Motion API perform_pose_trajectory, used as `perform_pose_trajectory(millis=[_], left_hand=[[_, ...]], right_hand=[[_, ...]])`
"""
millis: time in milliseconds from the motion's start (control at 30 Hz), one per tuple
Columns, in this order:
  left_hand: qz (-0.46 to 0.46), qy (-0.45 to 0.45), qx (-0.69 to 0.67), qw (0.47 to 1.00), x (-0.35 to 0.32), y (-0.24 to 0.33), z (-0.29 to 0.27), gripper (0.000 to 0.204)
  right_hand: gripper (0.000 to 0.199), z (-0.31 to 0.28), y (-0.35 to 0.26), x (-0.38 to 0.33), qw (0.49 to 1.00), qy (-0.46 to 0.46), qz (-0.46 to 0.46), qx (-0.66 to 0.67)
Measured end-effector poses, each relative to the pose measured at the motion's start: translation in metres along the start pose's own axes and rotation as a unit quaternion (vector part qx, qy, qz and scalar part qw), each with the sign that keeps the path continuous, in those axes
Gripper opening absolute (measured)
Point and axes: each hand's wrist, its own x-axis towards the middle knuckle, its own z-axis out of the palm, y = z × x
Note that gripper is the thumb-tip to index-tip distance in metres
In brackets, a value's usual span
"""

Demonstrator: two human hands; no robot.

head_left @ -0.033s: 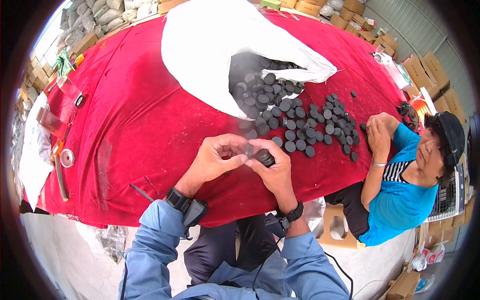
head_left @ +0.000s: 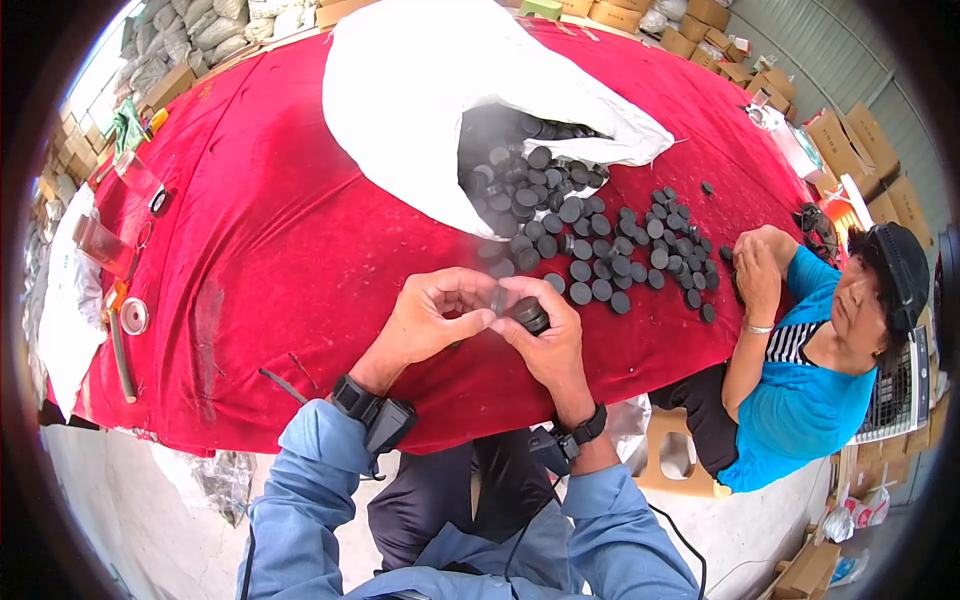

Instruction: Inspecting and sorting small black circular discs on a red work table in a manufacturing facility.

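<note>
Both my hands meet over the near edge of a table covered in red cloth (head_left: 270,230). My right hand (head_left: 545,345) grips a short stack of black round caps (head_left: 530,314). My left hand (head_left: 432,318) pinches one more dark cap (head_left: 497,298) right beside that stack, fingertips touching. Beyond my hands, several loose black caps (head_left: 610,250) lie spread on the cloth. They spill from the mouth of a big white sack (head_left: 420,90) lying on its side.
A seated person in a blue top (head_left: 800,400) works at the right edge of the table, hands (head_left: 757,262) together near the caps. A tape roll (head_left: 133,316) and clear plastic pieces (head_left: 100,245) lie at the table's left end. Cardboard boxes (head_left: 850,140) stand behind. A wooden stool (head_left: 680,455) is below.
</note>
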Motion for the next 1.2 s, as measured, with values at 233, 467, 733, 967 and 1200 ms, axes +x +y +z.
perform_pose_trajectory(millis=[233,467,733,967,1200], left_hand=[[0.024,0.022,0.038,0.999,-0.001,-0.004,-0.001,0.034],[0.032,0.038,0.059,0.997,0.000,-0.004,-0.002,0.037],[0.036,0.033,0.068,0.997,0.001,-0.003,-0.001,0.038],[0.073,0.052,0.083,0.993,0.001,-0.003,0.001,0.033],[0.137,0.063,0.261,0.954,0.002,-0.001,0.010,0.028]], right_hand=[[0.035,0.001,0.001,0.002,0.997,0.032,-0.037,-0.061],[0.017,0.002,0.016,0.002,0.987,0.087,-0.033,-0.131],[0.013,0.002,0.013,0.001,0.989,0.081,0.018,-0.120],[0.012,0.001,0.006,0.000,0.996,0.037,0.042,-0.073],[0.016,0.002,0.008,0.003,0.994,0.023,-0.046,-0.096]])
